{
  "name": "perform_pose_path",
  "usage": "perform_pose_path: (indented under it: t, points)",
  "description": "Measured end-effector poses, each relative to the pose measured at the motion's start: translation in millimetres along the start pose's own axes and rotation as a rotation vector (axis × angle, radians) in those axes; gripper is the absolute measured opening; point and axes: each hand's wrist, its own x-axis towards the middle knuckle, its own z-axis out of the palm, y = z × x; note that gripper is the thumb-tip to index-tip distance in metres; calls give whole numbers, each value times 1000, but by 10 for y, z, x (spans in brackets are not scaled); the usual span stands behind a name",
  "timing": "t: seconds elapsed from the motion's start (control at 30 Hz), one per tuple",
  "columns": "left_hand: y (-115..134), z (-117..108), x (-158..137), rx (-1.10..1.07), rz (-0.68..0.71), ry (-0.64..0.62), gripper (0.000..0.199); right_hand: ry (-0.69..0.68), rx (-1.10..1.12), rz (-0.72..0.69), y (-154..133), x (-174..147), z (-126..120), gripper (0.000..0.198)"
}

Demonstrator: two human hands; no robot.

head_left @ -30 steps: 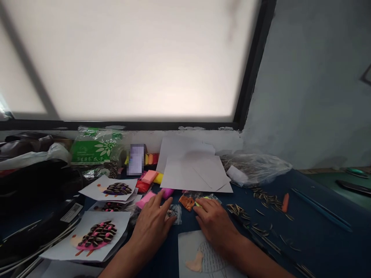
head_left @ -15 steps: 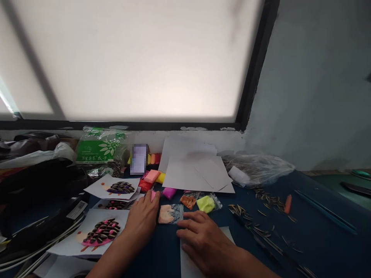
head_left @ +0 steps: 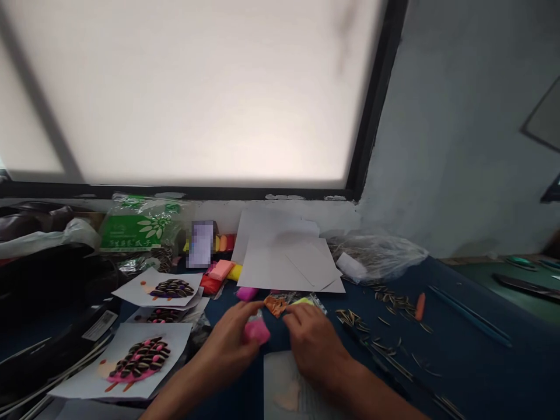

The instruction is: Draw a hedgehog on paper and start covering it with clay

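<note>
1. The pink packet (head_left: 257, 331) is in the person's left hand (head_left: 231, 339), over the blue table (head_left: 481, 379), on the side which faces the right hand (head_left: 315, 343).
2. The left thumb and fingers are closed on this packet, pinching it.
3. The right fingers are bent and near together; whether they hold something, one cannot tell (the hand itself hides it).
4. Just beyond them lies a yellow-green packet (head_left: 303, 301), partly covered, and beside it an orange-brown packet (head_left: 275, 305).
5. Under the right forearm lies a blurred drawing sheet (head_left: 275, 373).
6. Farther left are seed pictures (head_left: 142, 357); farther right, loose seeds (head_left: 350, 318).
</note>
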Motion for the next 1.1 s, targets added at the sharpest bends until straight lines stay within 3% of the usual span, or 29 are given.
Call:
perform_pose_path:
  t: [0.13, 0.33, 0.4, 0.47, 0.57, 0.63, 0.7, 0.77, 0.93, 1.1]
  points:
    - [-156, 77, -31, -57, -80, -27, 49, 4, -53, 130, 147, 19, -43, 29]
    - [-239, -46, 57, -225, -152, 32, 63, -25, 73, -24, 89, 8, 118, 53]
    - [-177, -63, 92, -359, -159, 38, 57, -20, 110, -54, 69, 8, 148, 55]
    - [-109, -69, 116, -524, -180, 24, 38, 40, 172, -38, 58, 1, 122, 50]
    - [-39, -65, 120, -766, -234, -13, 36, 214, 505, 34, 21, -23, -8, 36]
    - [-6, -49, 104, -889, -273, -38, 41, 150, 781, 73, -27, -38, -98, 25]
    - [33, -22, 80, -985, -302, -62, 41, 28, 988, 75, -75, -42, -138, 25]
    - [81, 7, 59, -1064, -320, -81, 43, 25, 1116, 106, -104, -35, -121, 29]
    - [151, 25, 41, -1183, -368, -96, 51, 60, 1142, 155, -70, -6, -37, 35]
    - [65, 16, 57, -1176, -401, -123, 47, 145, 1078, 247, -18, 15, -60, 32]
